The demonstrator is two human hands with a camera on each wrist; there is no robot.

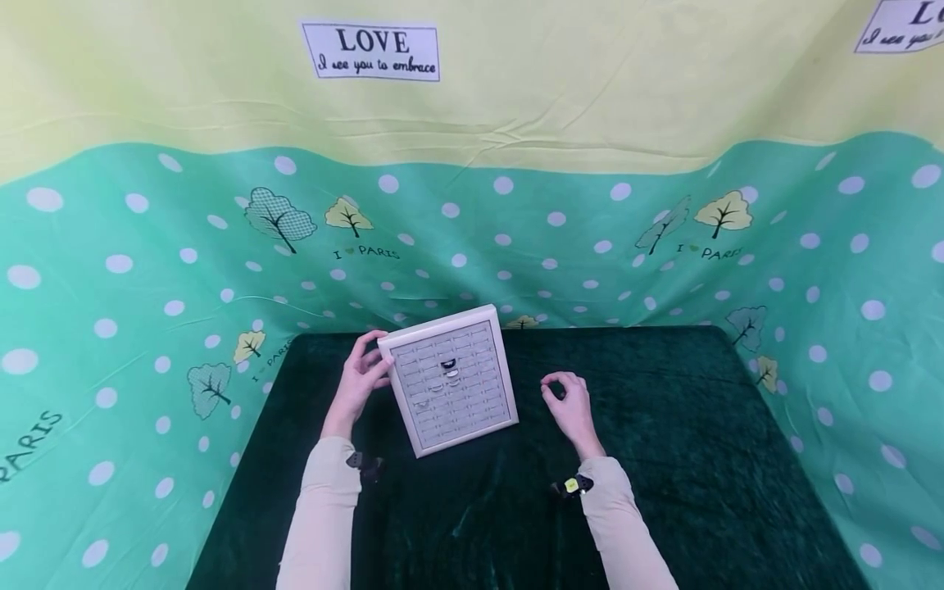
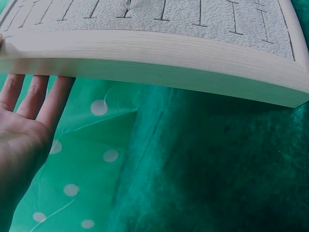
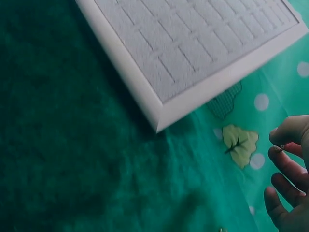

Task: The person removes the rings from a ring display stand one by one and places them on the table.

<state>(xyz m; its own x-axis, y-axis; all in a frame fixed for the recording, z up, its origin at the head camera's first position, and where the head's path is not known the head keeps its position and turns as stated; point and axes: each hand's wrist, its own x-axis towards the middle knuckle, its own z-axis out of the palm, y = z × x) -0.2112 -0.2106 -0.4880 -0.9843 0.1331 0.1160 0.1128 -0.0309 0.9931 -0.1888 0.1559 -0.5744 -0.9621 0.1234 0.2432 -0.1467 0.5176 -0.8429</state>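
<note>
A white-framed ring display tray (image 1: 505, 377) with a grey slotted insert is tilted up toward me in the head view. My left hand (image 1: 356, 383) holds its upper left edge, with the thumb at the front and other fingers behind the frame. Several rings sit in the slots, among them a dark ring (image 1: 448, 364) and a silver-looking ring (image 1: 422, 404). To the right of the tray and apart from it, my right hand (image 1: 571, 406) pinches a tiny ring (image 3: 279, 148) between thumb and index finger. Its details are too small to make out.
Dark green velvet cloth (image 1: 686, 459) covers the table. Behind and beside it hangs a dotted green and yellow curtain (image 1: 553, 197). Something small and gold-coloured (image 3: 222, 230) shows at the bottom edge of the right wrist view. A black strapped device (image 1: 365, 465) is on the left wrist.
</note>
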